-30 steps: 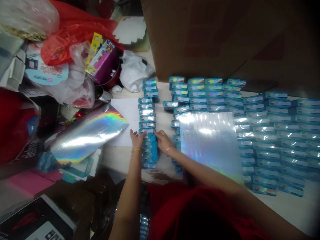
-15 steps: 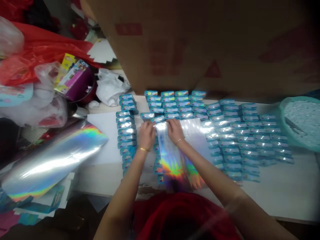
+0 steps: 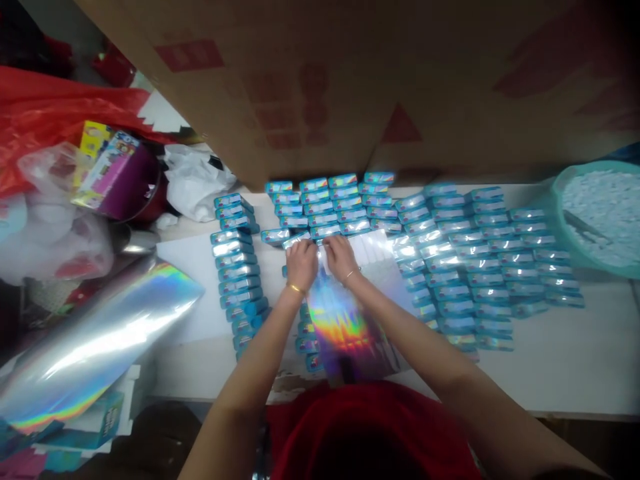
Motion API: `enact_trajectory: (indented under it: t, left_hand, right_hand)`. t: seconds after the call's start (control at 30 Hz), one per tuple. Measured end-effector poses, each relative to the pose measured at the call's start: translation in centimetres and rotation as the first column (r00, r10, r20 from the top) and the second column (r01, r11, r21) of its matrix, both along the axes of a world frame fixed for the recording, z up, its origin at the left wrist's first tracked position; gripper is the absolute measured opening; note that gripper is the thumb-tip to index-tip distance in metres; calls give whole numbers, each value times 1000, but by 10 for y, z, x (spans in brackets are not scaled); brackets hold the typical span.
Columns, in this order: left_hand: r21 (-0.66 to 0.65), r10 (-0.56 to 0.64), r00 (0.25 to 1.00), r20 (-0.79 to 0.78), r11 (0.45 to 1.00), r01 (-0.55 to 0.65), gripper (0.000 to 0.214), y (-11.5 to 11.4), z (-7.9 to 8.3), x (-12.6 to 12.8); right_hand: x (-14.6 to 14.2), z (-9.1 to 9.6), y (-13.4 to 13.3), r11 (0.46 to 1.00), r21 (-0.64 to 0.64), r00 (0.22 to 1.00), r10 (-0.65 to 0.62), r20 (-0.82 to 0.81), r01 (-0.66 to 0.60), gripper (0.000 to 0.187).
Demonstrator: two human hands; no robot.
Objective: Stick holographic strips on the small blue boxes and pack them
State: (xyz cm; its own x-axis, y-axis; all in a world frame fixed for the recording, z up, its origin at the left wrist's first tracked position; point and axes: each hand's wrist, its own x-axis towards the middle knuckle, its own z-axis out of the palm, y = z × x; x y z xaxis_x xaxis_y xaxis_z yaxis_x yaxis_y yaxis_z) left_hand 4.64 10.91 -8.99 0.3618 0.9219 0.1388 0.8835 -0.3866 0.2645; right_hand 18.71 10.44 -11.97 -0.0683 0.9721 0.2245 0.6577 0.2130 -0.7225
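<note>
A shiny silver holographic film sheet (image 3: 340, 320) lies on the table in front of me, throwing rainbow reflections. My left hand (image 3: 303, 263) is closed at its upper left corner, fingertips curled down and partly hidden. Close beside it, my right hand (image 3: 341, 259) pinches the sheet's top edge. Just beyond my fingertips stand small teal boxes (image 3: 324, 232) in rows, and one tilted box (image 3: 297, 239) sits right by my left fingers. More teal boxes show from under the sheet's left side.
Left of my hands runs a column of teal boxes (image 3: 237, 272) beside white paper (image 3: 185, 250). A large silver film roll (image 3: 100, 333) lies farther left. Many boxes (image 3: 470, 267) fill the right side, near a green basin (image 3: 557, 200) of white pieces. A big cardboard box (image 3: 350, 80) stands behind.
My left hand has moved right along the sheet's top edge, closer to my right hand. The camera view has shifted slightly.
</note>
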Motion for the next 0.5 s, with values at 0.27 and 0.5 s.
enact_trajectory:
  t: [0.27, 0.5]
  left_hand:
    - [44, -28, 1000, 0, 999, 28, 21, -1, -5, -1]
    - [80, -96, 995, 39, 992, 93, 18, -6, -1, -5]
  right_hand:
    - [-2, 2, -1, 1000, 11, 1000, -21, 1, 21, 24]
    - [-3, 1, -1, 999, 17, 999, -40, 12, 39, 26]
